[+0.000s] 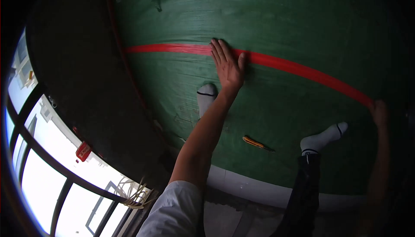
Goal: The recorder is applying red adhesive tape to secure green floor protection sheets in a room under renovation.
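Observation:
A long strip of red tape (298, 67) runs across the green floor covering (268, 21), from the dark edge at the left to the far right. My left hand (228, 68) lies flat on it with the fingers stretched out, pressing the strip. At the strip's right end my right hand (379, 112) is closed on the tape, in deep shade, so its fingers show poorly. Whether a roll is in it cannot be made out. Between my feet, a yellow-orange utility knife (255, 143) rests on the covering, apart from both hands.
My socked feet stand on the green covering, the left foot (206, 96) beside my left forearm. At left is a barred window (47, 159) with a red object (83, 151) and a coiled pale cord (134, 193). A white ledge (246, 185) borders the covering's near side.

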{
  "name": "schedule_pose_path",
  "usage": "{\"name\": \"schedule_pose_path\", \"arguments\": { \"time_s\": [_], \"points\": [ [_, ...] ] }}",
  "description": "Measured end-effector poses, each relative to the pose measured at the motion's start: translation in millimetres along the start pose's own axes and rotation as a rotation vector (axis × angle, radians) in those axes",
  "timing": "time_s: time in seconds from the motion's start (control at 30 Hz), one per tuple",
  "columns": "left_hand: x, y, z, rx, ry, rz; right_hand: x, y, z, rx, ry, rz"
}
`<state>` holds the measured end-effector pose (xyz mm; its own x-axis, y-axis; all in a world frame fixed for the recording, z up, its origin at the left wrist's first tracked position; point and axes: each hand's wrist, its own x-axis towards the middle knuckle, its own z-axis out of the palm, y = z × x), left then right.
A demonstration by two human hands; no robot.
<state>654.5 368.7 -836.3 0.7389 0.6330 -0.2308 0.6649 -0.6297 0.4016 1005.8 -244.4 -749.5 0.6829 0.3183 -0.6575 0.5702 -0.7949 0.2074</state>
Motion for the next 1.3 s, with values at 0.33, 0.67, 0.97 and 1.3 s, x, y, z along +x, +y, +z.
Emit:
{"name": "schedule_pose_path", "arguments": {
  "time_s": [0.33, 0.67, 0.97, 1.3],
  "points": [
    [-119, 360, 123, 0.095, -0.534, 0.702, 6, -146, -17, 0.319, 0.131, 0.109],
    [-119, 416, 111, 0.579, -0.783, 0.392, -11, -135, -68, 0.651, -0.042, -0.009],
    [-108, 417, 107, 0.701, -0.923, 0.295, -34, -121, -44, 0.639, 0.064, -0.175],
    [-116, 420, 111, 0.723, -0.844, 0.28, -47, 69, 9, 0.506, 0.268, -0.469]
  ]
}}
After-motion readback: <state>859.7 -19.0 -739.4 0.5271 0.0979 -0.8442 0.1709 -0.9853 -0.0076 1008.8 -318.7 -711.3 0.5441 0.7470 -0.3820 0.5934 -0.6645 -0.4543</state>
